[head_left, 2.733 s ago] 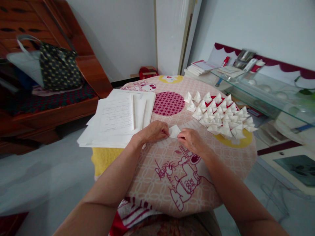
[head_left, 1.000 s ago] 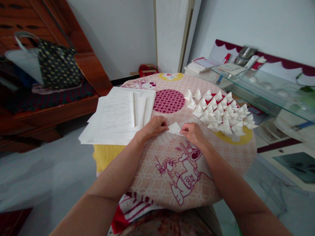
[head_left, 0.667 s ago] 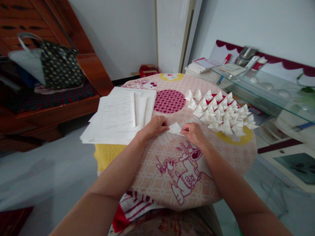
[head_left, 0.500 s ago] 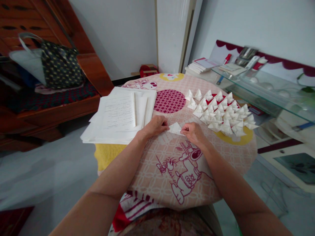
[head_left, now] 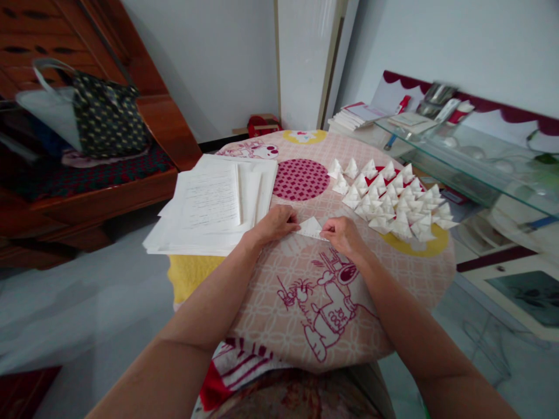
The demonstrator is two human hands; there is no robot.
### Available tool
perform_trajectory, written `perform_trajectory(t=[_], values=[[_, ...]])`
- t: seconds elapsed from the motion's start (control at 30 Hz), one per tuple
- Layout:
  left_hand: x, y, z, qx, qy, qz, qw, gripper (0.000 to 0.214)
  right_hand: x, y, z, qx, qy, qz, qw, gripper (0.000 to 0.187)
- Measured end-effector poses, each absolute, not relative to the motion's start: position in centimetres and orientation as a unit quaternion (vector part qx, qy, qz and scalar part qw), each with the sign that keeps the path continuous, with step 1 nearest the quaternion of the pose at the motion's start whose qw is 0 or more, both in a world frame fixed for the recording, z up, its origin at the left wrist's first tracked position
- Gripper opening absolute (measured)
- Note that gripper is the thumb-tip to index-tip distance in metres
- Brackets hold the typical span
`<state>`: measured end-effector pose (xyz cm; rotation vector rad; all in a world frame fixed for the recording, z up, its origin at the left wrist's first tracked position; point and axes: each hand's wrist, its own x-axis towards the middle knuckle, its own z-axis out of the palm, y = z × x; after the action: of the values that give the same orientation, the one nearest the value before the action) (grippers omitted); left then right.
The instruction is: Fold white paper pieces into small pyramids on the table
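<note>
A small white folded paper triangle (head_left: 311,227) lies on the round table's pink cartoon-print cloth (head_left: 305,291). My left hand (head_left: 275,223) pinches its left corner with curled fingers. My right hand (head_left: 345,235) pinches its right edge, fingers closed. A cluster of several finished white folded paper pieces (head_left: 393,201) sits on the cloth to the right of my hands. A stack of white paper sheets (head_left: 213,203) lies to the left, overhanging the table edge.
A glass shelf (head_left: 471,169) with books and small items runs along the right. A wooden bench (head_left: 87,192) with a patterned bag (head_left: 105,116) stands at the left. Grey floor surrounds the table.
The paper piece has gone from a raised fold to a flatter triangle pressed on the cloth. Both hands have stayed on it, nearly still over the last second.
</note>
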<state>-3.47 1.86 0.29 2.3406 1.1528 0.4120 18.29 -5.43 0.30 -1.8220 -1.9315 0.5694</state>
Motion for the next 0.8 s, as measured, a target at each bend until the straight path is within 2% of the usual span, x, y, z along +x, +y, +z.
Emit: perform_trajectory(t=[0.33,0.43,0.57,0.8], values=[[-3.5,1.9,0.0,0.867,0.417,0.152,0.228,0.012,18.1,-5.5,0.6,-0.663,-0.691,0.203,0.207,0.009],[-3.3,1.6,0.0,0.874,0.397,0.179,0.214,0.002,18.0,-5.5,0.8,-0.675,-0.682,0.199,0.198,0.007],[-2.7,0.9,0.1,0.897,0.346,0.2,0.189,0.024,18.1,-5.6,1.4,-0.708,-0.666,0.169,0.165,0.007],[-1.8,0.0,-0.1,0.902,0.363,0.143,0.183,0.024,18.7,-5.8,2.3,-0.746,-0.641,0.134,0.123,0.011]])
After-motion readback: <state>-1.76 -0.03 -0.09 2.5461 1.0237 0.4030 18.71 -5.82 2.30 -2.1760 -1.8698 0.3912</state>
